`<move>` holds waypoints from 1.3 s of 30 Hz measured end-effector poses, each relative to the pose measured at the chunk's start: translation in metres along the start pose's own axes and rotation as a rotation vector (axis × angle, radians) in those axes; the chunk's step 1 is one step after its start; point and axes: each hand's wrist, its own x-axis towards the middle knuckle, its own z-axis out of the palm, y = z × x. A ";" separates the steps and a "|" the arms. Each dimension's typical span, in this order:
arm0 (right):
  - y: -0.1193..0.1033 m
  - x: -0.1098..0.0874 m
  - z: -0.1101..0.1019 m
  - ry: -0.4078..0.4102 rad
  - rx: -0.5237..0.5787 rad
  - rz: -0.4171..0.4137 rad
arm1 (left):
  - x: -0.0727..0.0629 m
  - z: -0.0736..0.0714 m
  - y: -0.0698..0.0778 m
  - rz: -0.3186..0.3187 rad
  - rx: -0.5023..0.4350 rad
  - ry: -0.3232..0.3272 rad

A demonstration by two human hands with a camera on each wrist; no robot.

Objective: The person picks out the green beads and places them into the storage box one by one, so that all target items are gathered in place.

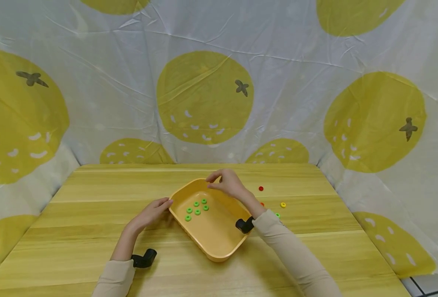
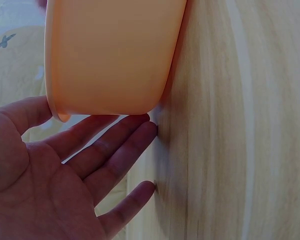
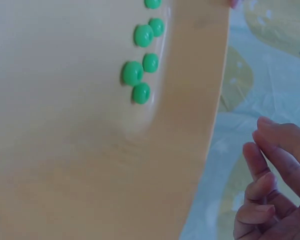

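One tray (image 1: 219, 235), orange-yellow, rounded corners: on the wooden table (image 1: 103, 214), set at an angle, between the two hands.

Six green rings (image 1: 197, 213): inside the tray, on its floor, grouped toward the far left end in two loose rows.

One left hand (image 1: 152, 213): at the tray's left corner, thumb on the rim, the other fingers fairly straight and spread along the outer wall; it lightly holds the tray there. Little finger lower, its tip close to the tabletop.

One right hand (image 1: 229, 183): above the tray's far rim, palm partly closed. Thumb and index nearly meet, a narrow gap showing from the head view; other fingers bent. Nothing can be seen in its grasp.

Four loose rings, right of the tray: one red ring (image 1: 261, 188), farthest back; one yellow ring (image 1: 283, 205); one orange ring (image 1: 262, 204), partly hidden by the right wrist; one green ring (image 1: 278, 215), just beside the right sleeve (image 1: 297, 251).

Two black wrist cameras (image 1: 144, 259), one per arm.

One pale cloth (image 1: 289, 95), behind, printed with large yellow fruit.
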 end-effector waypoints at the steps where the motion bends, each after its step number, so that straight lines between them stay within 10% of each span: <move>1: 0.001 -0.001 -0.003 0.005 0.009 0.003 | 0.000 0.000 0.000 -0.001 0.003 0.001; 39: 0.077 -0.080 -0.073 0.129 0.046 0.165 | 0.003 0.000 -0.002 0.000 0.024 -0.006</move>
